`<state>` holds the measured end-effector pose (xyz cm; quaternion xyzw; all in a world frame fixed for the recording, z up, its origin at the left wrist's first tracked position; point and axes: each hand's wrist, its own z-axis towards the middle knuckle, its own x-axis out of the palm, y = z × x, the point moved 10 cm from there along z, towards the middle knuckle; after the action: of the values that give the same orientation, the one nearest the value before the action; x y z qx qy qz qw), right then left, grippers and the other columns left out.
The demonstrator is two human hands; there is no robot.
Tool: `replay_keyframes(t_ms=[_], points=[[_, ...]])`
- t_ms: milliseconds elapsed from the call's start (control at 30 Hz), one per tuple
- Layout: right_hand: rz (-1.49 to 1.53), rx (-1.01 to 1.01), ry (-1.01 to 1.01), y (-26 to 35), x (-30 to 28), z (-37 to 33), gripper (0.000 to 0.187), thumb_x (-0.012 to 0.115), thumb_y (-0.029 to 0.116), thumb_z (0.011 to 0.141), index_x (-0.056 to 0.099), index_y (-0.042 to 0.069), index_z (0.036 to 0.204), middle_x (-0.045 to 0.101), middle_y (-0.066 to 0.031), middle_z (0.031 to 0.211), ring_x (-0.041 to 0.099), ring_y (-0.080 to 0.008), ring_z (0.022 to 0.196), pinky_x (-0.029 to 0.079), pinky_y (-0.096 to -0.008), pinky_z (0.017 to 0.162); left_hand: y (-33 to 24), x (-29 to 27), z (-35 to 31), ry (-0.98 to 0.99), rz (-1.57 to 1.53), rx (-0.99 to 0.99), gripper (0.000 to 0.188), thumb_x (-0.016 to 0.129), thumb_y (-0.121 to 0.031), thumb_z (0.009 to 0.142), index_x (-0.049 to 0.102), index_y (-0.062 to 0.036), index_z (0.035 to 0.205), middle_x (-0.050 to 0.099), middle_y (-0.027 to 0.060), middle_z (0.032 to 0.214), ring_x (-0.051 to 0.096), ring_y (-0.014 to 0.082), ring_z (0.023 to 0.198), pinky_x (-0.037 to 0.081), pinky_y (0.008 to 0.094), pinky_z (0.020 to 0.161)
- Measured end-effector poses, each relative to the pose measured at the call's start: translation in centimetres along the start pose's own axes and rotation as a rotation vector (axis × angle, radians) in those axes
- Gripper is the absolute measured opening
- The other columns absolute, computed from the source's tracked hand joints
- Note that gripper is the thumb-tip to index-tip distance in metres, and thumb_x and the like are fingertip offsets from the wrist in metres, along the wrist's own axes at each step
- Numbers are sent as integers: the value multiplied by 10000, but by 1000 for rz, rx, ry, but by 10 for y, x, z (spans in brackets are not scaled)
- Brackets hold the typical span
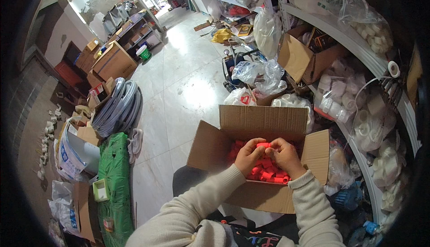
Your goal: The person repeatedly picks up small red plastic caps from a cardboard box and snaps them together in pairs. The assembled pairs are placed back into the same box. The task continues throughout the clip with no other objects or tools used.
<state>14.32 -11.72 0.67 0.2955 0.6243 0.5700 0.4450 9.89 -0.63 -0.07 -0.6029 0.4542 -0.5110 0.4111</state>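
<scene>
Over an open cardboard box [264, 118] in front of me, both my hands meet around one small red pipe fitting [264, 145]. My left hand [249, 156] pinches it from the left with thumb and fingers. From the other side, my right hand [286, 157] closes on its right end. Many more red pipe fittings [268, 175] lie loose in a heap inside the box, just below my hands. The box's flaps stand folded outward. My fingers hide part of the held fitting.
Shelves [331, 18] on the right carry plastic bags of white fittings [340, 94]. Left on the floor are a coil of grey hose [117, 108] and a long green-wrapped bundle [115, 179]. A clear plastic bag [260, 74] lies beyond the box, and tiled floor [179, 112] runs between.
</scene>
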Motion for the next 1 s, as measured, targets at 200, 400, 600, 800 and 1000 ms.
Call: replay_keyframes(t_ms=[200,400,600,800,1000], points=[[51,-46,-13,11,-3,0,321,698,284,744,562,18,864,583,-63,695,548,-129,614,464,-290,599,3,-3,3,2,82,13,302,475,-153,915,450,-25,1187,556,24,983,533,84,861,467,229,751],[86,-123,-99,26,-7,-3,281,709,215,736,553,19,864,595,-59,706,571,-122,632,463,-278,586,15,-5,6,-3,-20,-42,294,458,-154,920,456,-30,1187,552,25,1004,540,82,857,482,244,739],[-115,-80,-51,18,-6,-2,289,716,206,723,556,23,880,598,-74,701,583,-159,624,466,-292,580,16,-3,4,-15,-104,-78,283,456,-160,921,463,-30,1172,554,33,997,556,95,852,489,244,736],[-113,-204,-85,34,-5,-3,302,712,232,720,563,26,884,606,-107,725,603,-229,656,467,-329,591,16,-2,2,-21,-160,-98,276,461,-175,921,466,-36,1159,552,42,990,566,110,847,500,255,731],[-157,-199,-96,39,-7,-6,328,700,268,731,540,36,898,603,-136,789,600,-267,704,462,-356,609,14,-3,3,-14,-117,-79,287,475,-183,915,463,-36,1161,557,46,996,570,116,854,503,256,739]])
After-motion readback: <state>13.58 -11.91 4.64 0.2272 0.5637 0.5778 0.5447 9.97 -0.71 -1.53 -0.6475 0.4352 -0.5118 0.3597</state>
